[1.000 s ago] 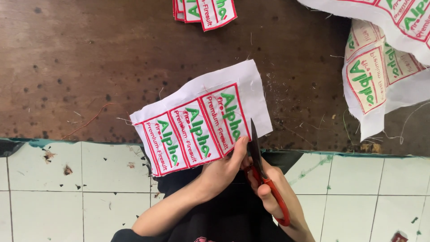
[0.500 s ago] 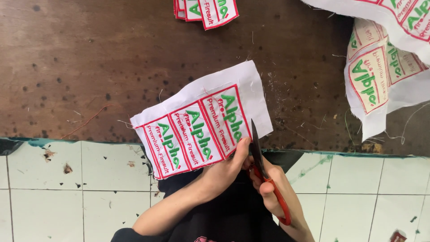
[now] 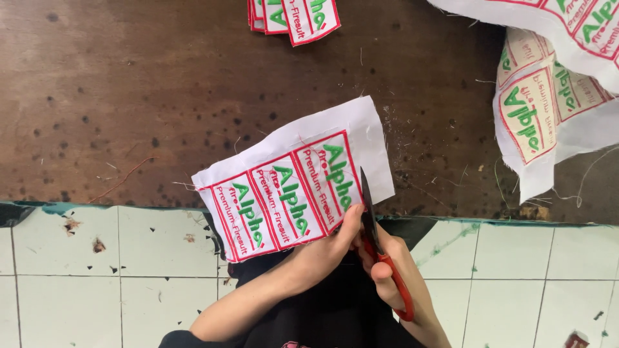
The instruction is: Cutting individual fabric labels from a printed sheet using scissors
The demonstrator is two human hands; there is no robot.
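Scissors (image 3: 380, 251), red-handled, sit gripped in the right hand (image 3: 393, 274), dark blades up against the right edge of a white fabric strip (image 3: 293, 183) with three red-bordered embroidered labels. Left hand (image 3: 325, 251) pinches the strip's lower edge, holding it over the table's front edge. Best to keep the cloth taut and track just outside the red border. Farther off on the brown table (image 3: 129, 96): stack of cut labels (image 3: 293, 16), uncut label sheets (image 3: 548, 90) at right.
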